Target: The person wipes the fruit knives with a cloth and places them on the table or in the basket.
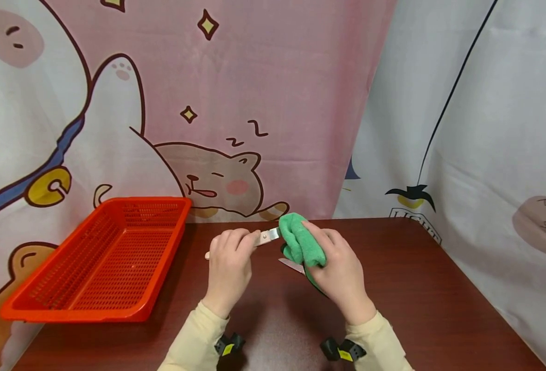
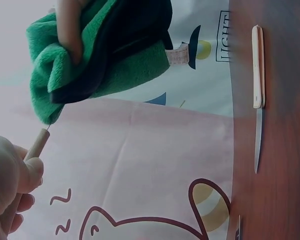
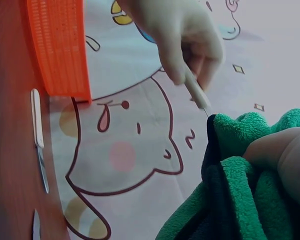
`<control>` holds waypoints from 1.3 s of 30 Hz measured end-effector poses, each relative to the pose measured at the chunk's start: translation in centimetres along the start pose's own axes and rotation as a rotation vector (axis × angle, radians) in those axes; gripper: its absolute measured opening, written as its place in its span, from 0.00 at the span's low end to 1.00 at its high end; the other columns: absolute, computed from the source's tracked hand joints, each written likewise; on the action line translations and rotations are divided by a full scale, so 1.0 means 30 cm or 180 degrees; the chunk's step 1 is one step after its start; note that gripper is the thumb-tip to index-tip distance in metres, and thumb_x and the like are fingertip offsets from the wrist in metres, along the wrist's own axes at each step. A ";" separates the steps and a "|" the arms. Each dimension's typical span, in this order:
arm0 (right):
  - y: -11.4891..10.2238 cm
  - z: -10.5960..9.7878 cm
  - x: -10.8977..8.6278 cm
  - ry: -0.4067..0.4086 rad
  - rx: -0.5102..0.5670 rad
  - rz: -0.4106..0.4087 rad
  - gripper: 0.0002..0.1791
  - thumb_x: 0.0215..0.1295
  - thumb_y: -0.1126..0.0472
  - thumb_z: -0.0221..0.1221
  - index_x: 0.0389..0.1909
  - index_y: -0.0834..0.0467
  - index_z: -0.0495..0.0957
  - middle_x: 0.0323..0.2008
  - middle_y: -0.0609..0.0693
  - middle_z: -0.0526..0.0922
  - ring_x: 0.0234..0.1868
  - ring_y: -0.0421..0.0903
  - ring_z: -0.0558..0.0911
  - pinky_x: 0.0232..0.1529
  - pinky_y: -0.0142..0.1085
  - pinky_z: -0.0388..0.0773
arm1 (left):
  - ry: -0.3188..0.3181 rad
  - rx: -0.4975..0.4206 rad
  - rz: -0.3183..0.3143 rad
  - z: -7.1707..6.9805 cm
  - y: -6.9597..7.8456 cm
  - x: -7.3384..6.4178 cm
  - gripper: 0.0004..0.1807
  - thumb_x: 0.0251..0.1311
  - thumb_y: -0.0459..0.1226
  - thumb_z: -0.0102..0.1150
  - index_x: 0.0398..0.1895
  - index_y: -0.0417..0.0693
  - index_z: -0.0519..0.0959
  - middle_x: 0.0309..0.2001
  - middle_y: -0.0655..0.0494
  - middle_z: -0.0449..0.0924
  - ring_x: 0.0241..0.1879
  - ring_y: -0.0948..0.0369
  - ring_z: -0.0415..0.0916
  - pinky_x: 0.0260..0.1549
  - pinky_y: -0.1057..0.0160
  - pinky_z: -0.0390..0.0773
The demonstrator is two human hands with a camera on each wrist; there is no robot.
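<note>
Green cloth [image 1: 301,242] is gripped by the right hand [image 1: 340,270], folded round the blade of a knife [image 1: 266,237] whose handle is clasped by the left hand [image 1: 228,265]. Wiping is best drawn towards the tip, thick folds kept between fingers and edge. Below, two more knives [image 2: 258,70] are laid on the table [image 1: 430,288]; farther left, a red basket [image 1: 75,315] is set.

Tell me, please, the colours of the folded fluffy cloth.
The cloth is green and partly blackish, clearest in the left wrist view.
</note>
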State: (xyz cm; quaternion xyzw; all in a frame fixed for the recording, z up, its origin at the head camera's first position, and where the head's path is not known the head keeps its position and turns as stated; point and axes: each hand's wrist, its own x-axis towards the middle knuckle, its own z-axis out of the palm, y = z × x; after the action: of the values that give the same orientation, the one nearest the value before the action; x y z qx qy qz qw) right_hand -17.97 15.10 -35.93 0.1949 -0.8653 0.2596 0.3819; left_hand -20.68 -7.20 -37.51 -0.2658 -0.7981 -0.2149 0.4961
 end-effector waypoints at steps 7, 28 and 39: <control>0.042 -0.030 0.011 0.0026 -0.0056 0.0218 0.45 0.39 0.74 0.72 0.64 0.47 0.75 0.47 0.57 0.80 0.43 0.56 0.82 0.30 0.50 0.77 | -0.0013 -0.0081 -0.0067 -0.003 -0.001 0.001 0.12 0.59 0.30 0.65 0.46 0.44 0.81 0.39 0.49 0.79 0.37 0.51 0.74 0.37 0.51 0.72; 0.104 -0.079 0.017 0.0105 -0.0133 0.0426 0.42 0.44 0.72 0.71 0.65 0.50 0.74 0.48 0.60 0.79 0.46 0.59 0.80 0.38 0.56 0.77 | -0.0097 -0.0116 -0.0138 -0.008 -0.016 -0.011 0.13 0.55 0.25 0.65 0.44 0.42 0.81 0.38 0.48 0.78 0.37 0.49 0.73 0.37 0.50 0.71; 0.113 -0.085 0.010 0.0028 -0.0129 0.0438 0.41 0.46 0.72 0.71 0.65 0.50 0.74 0.49 0.61 0.79 0.45 0.59 0.81 0.35 0.57 0.77 | -0.0350 -0.0046 -0.0266 -0.019 -0.055 -0.019 0.16 0.49 0.22 0.69 0.41 0.44 0.80 0.35 0.49 0.79 0.34 0.49 0.73 0.31 0.52 0.69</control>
State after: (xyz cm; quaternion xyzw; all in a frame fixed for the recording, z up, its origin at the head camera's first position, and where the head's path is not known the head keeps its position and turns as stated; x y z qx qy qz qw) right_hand -18.54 19.28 -35.26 0.1261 -0.8801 0.2685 0.3708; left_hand -21.15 -8.94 -37.92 -0.2473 -0.8330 -0.2264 0.4402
